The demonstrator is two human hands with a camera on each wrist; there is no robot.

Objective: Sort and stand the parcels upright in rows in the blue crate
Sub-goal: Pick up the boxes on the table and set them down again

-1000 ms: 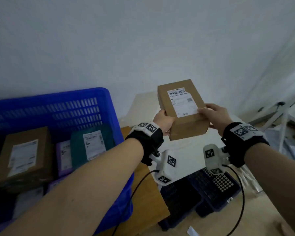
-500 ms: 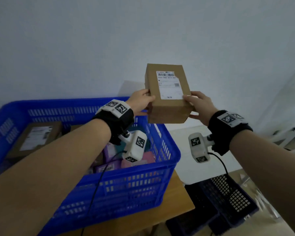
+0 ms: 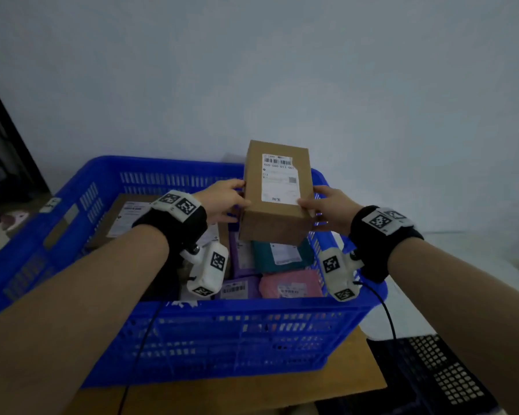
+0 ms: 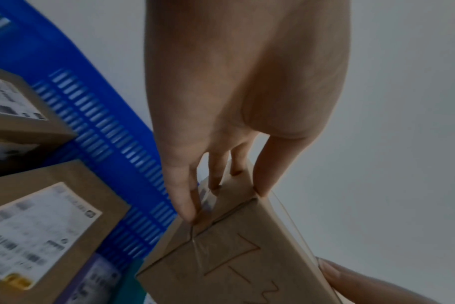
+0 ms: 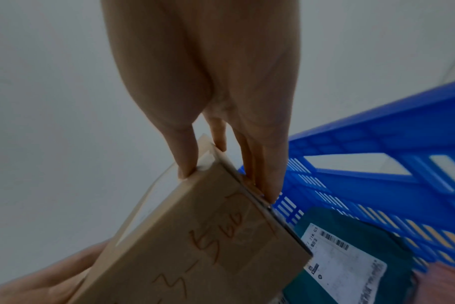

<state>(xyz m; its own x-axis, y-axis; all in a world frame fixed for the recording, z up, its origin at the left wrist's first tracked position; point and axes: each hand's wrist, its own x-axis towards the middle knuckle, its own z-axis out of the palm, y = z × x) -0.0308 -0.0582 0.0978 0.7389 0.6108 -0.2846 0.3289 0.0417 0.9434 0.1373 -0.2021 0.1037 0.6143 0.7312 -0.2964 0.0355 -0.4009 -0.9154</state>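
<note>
A brown cardboard box (image 3: 276, 193) with a white shipping label hangs above the right rear part of the blue crate (image 3: 222, 339). My left hand (image 3: 222, 199) grips its left side and my right hand (image 3: 324, 209) grips its right side. The wrist views show the box (image 4: 247, 257) (image 5: 195, 236) from below, with handwriting on its underside and fingers (image 4: 185, 197) (image 5: 268, 181) curled over its edges. Inside the crate lie a teal parcel (image 3: 282, 254), a pink parcel (image 3: 291, 284), purple parcels (image 3: 240, 287) and a larger brown box (image 3: 126, 217).
The crate stands on a wooden table (image 3: 252, 390) close to a white wall. A dark perforated basket (image 3: 438, 375) sits on the floor at lower right. A dark doorway or shelf (image 3: 0, 163) is at far left.
Both hands carried the brown box leftward from beside the crate to above its right rear part. The view has swung left, and the crate now fills the centre.
</note>
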